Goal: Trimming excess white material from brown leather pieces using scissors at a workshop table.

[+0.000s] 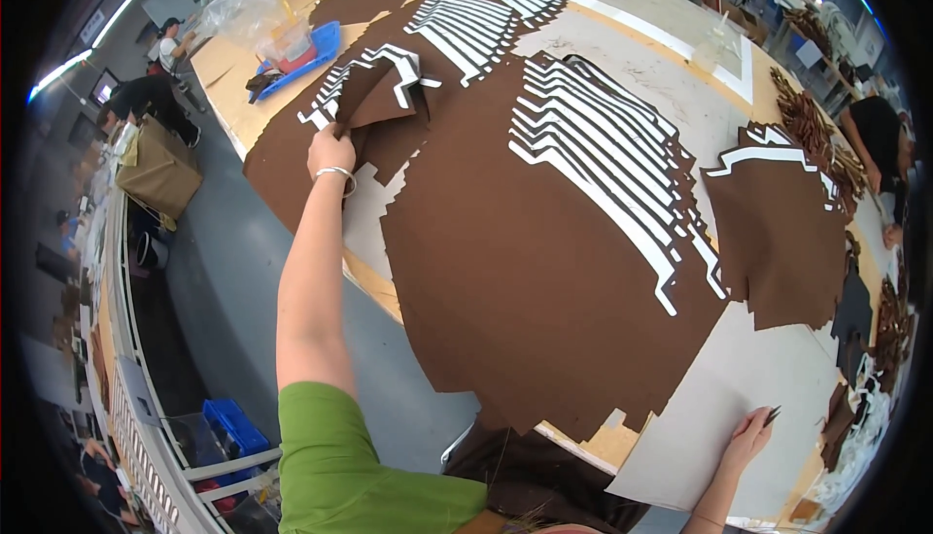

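My left hand pinches a folded-up brown sheet with white strips along its edge, toward the table's left side. My right hand, low at the right over pale paper, holds a small dark pointed tool. A large brown sheet with several bent white strips on its upper right part lies in the middle. A smaller brown piece with white strips lies to its right. More striped brown pieces lie farther back.
A blue tray with tubs and bags sits at the table's back left. Brown bundles line the right edge. A wrapped bin, railing and blue crate stand left. Co-workers are at left; another is at right.
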A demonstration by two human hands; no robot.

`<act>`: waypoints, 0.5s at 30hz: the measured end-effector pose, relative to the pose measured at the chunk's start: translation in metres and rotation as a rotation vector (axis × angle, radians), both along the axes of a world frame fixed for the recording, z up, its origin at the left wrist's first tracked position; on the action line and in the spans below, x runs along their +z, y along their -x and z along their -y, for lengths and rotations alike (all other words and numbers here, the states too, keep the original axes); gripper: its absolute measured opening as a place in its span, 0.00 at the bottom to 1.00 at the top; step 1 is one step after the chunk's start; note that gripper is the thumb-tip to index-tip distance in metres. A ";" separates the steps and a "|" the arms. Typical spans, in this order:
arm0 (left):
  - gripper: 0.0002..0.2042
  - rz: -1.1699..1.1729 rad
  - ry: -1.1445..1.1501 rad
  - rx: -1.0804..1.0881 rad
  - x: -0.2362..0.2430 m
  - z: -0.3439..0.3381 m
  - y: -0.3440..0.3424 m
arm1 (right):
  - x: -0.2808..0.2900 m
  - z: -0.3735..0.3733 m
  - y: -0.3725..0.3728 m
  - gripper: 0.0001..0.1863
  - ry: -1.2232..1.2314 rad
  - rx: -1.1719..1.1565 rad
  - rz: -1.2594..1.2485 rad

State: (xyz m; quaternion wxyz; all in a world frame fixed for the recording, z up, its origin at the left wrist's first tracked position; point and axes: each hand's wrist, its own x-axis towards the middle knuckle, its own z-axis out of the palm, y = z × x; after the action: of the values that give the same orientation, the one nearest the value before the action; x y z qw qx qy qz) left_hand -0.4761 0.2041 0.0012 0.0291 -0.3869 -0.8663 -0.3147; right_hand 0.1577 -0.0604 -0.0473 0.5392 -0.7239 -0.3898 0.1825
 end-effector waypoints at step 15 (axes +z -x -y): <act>0.10 -0.521 0.500 -0.314 -0.003 -0.005 -0.048 | -0.002 0.001 -0.003 0.18 0.012 0.009 0.015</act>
State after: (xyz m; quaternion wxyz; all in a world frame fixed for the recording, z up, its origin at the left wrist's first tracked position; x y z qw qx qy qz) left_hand -0.4282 0.2091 -0.0015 0.1046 -0.5769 -0.8100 0.0142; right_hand 0.1611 -0.0619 -0.0492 0.5310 -0.7269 -0.3958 0.1819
